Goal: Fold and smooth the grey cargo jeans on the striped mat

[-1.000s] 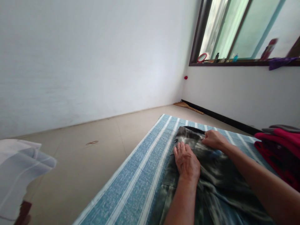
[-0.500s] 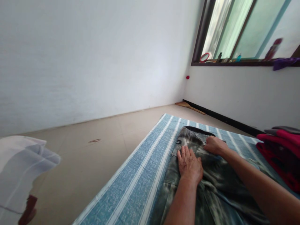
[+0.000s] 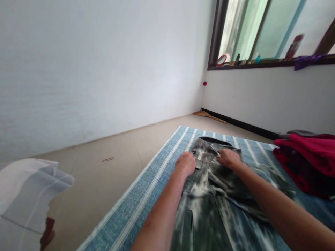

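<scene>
A pair of green and white tie-dye trousers point(image 3: 201, 195) lies spread on a blue-and-white striped sheet point(image 3: 154, 177), the dark waistband at the far end. At the left edge near the waist, my left hand point(image 3: 186, 163) is closed on the trouser cloth. My right hand point(image 3: 229, 158) grips the fabric a little to the right, just below the waistband. Folds and creases run across the legs below my hands.
Folded red and dark clothes point(image 3: 306, 160) are stacked at the right. White sheer fabric point(image 3: 28, 195) hangs at the lower left. A broom point(image 3: 209, 115) lies by the wall corner. Small items, among them a round mirror point(image 3: 221, 60), stand on the window sill.
My left hand has gone from lying flat on the trousers to gripping their left edge. My right hand still holds near the waist. The trousers lie more opened out at the front.
</scene>
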`<state>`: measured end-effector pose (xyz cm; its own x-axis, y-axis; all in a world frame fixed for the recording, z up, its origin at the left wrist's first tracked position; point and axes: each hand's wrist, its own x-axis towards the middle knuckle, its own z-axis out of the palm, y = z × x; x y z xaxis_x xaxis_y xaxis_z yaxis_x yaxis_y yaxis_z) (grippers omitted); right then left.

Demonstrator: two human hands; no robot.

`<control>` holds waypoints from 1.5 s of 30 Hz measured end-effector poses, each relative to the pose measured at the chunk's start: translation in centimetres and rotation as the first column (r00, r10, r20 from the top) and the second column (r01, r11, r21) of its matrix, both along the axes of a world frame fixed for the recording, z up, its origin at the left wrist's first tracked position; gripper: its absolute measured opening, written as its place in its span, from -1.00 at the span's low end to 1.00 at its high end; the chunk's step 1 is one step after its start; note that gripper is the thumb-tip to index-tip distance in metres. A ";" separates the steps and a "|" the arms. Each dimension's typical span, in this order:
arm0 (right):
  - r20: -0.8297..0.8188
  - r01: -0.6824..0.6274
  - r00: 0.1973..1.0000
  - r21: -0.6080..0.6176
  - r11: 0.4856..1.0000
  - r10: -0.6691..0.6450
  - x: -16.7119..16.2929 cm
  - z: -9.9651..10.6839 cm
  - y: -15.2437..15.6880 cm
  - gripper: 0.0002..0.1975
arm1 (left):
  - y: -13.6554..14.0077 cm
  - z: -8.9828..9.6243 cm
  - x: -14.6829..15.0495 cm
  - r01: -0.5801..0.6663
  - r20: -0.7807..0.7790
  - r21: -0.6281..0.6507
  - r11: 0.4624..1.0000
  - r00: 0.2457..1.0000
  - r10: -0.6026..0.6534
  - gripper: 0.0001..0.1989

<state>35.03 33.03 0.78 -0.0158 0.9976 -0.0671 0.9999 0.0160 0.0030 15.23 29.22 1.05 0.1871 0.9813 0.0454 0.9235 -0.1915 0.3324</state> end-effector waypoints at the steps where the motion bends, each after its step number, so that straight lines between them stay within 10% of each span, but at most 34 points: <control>1: 0.011 -0.026 1.000 0.025 0.999 0.025 -0.3 0.2 -0.4 -0.71 | -0.3 -0.7 -0.7 0.015 -0.012 0.004 1.000 1.000 -0.015 -0.70; 6: 0.064 -0.299 0.954 0.111 0.948 0.293 -1.7 2.4 -4.8 -0.76 | -2.1 -4.4 -1.7 0.019 -0.034 0.012 1.000 0.999 -0.019 -0.54; 10: 0.081 -0.619 0.781 -0.033 0.785 0.619 -2.5 1.6 -10.0 -0.74 | -2.3 -5.4 -1.2 0.008 -0.033 0.023 1.000 0.999 -0.007 -0.50; 15: 0.233 -0.599 0.796 0.167 0.783 0.559 -2.9 -1.8 -13.3 -0.71 | -2.3 -4.9 -1.0 0.011 -0.042 0.016 1.000 0.999 -0.011 -0.49; 19: 0.338 -0.686 0.726 0.289 0.668 0.599 -2.3 -1.9 -13.1 -0.83 | -2.2 -4.5 -0.8 -0.003 -0.055 -0.017 1.000 0.998 0.002 -0.49; 23: 0.361 -0.741 0.671 0.303 0.600 0.647 -1.7 -1.1 -13.0 -0.85 | -2.3 -4.5 0.2 -0.084 -0.076 -0.028 0.996 0.994 0.082 -0.51; 30: 0.422 -0.721 0.680 0.239 0.650 0.599 -2.8 -1.6 -14.3 -0.83 | -3.8 -5.0 1.8 -0.159 -0.120 0.106 0.981 0.978 0.172 -0.49; 36: 0.420 -0.800 0.599 0.328 0.502 0.681 -3.9 -2.6 -15.9 -0.88 | -3.6 -5.2 1.9 -0.115 -0.166 0.142 0.983 0.976 0.138 -0.47; 45: 0.418 -0.765 0.629 0.480 0.429 0.655 -3.7 -5.7 -16.7 -0.65 | -2.6 -4.7 4.4 -0.156 -0.157 0.109 0.982 0.973 0.172 -0.46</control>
